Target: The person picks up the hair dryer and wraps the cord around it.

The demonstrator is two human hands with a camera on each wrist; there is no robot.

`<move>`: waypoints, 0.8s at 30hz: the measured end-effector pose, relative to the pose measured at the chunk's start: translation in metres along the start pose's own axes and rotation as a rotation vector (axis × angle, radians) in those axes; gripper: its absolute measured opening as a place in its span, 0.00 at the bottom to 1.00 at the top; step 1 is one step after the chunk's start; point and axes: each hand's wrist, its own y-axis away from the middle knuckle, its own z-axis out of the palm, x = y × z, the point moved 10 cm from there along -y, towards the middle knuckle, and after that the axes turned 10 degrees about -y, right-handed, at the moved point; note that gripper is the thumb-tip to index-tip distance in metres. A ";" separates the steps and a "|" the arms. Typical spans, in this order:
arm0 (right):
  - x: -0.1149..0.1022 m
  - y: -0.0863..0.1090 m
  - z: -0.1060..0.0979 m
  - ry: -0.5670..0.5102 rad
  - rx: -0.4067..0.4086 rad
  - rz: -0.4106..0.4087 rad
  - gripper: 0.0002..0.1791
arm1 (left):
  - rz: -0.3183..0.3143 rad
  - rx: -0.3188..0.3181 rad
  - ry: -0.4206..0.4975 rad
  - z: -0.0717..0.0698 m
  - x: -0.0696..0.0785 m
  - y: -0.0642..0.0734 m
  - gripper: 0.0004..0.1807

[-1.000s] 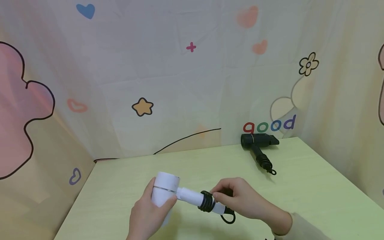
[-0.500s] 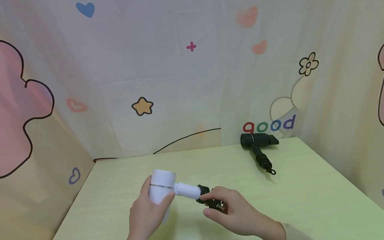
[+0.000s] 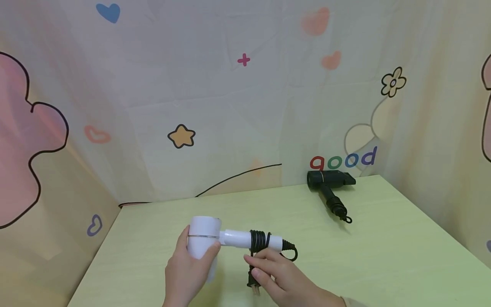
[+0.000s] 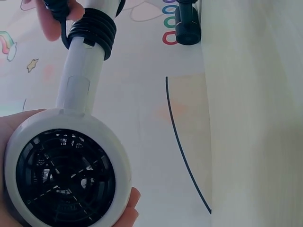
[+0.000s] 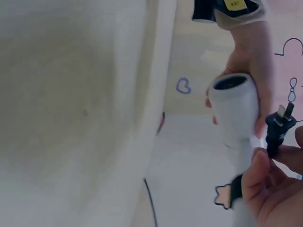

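Note:
My left hand [image 3: 184, 273] grips a white hair dryer [image 3: 237, 238] round its barrel, with the handle pointing right. Black cord [image 3: 260, 241] is wound several times round the handle, and a small loop hangs at the handle's end. Below the coil, my right hand [image 3: 285, 275] holds the plug [image 3: 252, 279], its prongs downward. Thumb and finger pinch the neck of the two-pronged plug [image 5: 279, 124] in the right wrist view. The left wrist view faces the dryer's dark round intake grille [image 4: 66, 177], and the coiled cord [image 4: 97, 33] sits further up the handle.
A black hair dryer [image 3: 331, 179] with its cord wound on the handle lies at the back right of the pale green table [image 3: 161, 230]. Behind the table hangs a printed curtain [image 3: 230, 106], which also closes off both sides.
The right hand has swung the plug from the handle's right end round to below the coil. The white hair dryer has shifted slightly left, and its handle now lies nearly level.

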 end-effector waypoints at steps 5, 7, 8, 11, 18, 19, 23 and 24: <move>0.021 0.006 0.000 -0.220 0.194 0.130 0.16 | -0.033 -0.010 0.059 -0.001 -0.001 0.000 0.47; 0.035 0.011 0.003 -0.331 0.256 0.259 0.16 | -0.042 -0.018 0.087 -0.001 -0.001 0.001 0.47; 0.042 0.014 0.005 -0.384 0.285 0.328 0.16 | -0.045 -0.021 0.101 0.000 0.000 0.001 0.47; 0.062 0.023 0.012 -0.559 0.366 0.525 0.18 | -0.046 -0.028 0.131 0.001 0.001 0.001 0.47; 0.090 0.027 0.021 -0.717 0.321 0.651 0.22 | -0.029 -0.051 0.205 0.003 0.002 0.003 0.45; 0.091 0.025 0.021 -0.714 0.287 0.635 0.22 | -0.028 -0.064 0.230 0.005 0.002 0.003 0.45; 0.091 0.016 0.018 -0.770 0.148 0.562 0.22 | -0.035 -0.158 0.339 0.014 0.002 0.003 0.44; 0.090 0.014 0.017 -0.788 0.106 0.545 0.22 | -0.037 -0.184 0.362 0.016 0.003 0.004 0.44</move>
